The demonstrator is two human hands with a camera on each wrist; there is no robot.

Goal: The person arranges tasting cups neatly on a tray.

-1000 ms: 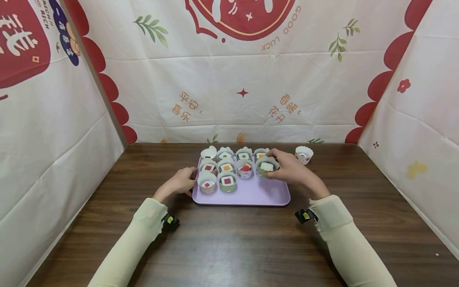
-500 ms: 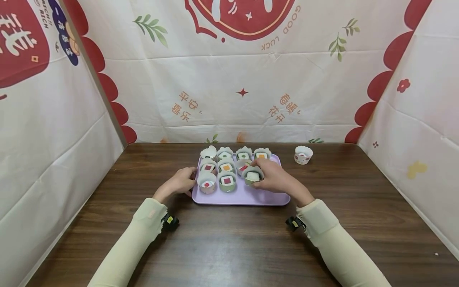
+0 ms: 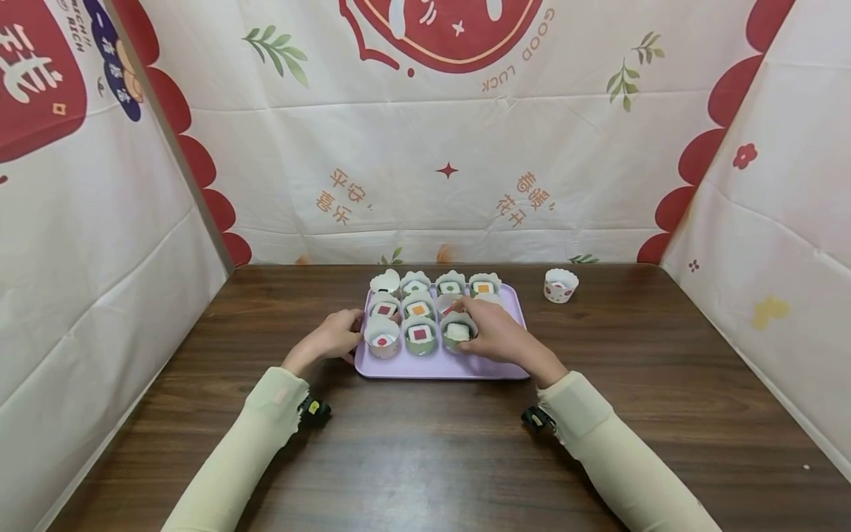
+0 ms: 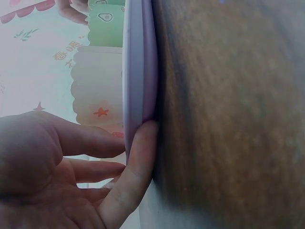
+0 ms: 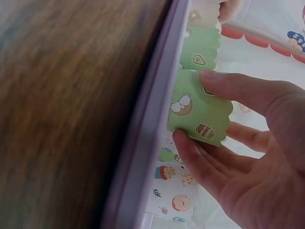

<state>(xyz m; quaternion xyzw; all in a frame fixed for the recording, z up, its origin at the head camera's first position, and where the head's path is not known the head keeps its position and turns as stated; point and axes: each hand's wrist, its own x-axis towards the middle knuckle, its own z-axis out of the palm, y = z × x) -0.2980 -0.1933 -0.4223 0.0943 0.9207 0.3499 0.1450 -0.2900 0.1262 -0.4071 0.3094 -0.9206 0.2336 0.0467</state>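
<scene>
My right hand (image 3: 495, 332) holds a green paper baking cup (image 5: 193, 107) with a white square piece in it, thumb on one side and fingers on the other. This cup is at the front row of the lilac tray (image 3: 425, 368), right of another green cup (image 3: 420, 336) with a red-centred square. At the tray's left edge, my left hand (image 3: 335, 336) pinches the rim (image 4: 136, 76) between thumb and fingers. Further paper cups with small white, orange and red pieces, such as a pink cup (image 3: 383, 340), stand in rows. The right hand partly hides a cup behind it.
A white patterned paper cup (image 3: 561, 286) stands alone on the brown wooden table (image 3: 425, 458), right of the tray. Printed white cloth (image 3: 445, 133) hangs behind the table and on both sides.
My right hand has carried the green cup leftward and toward the front, beside the front-row green cup. The left hand stays at the tray's left edge.
</scene>
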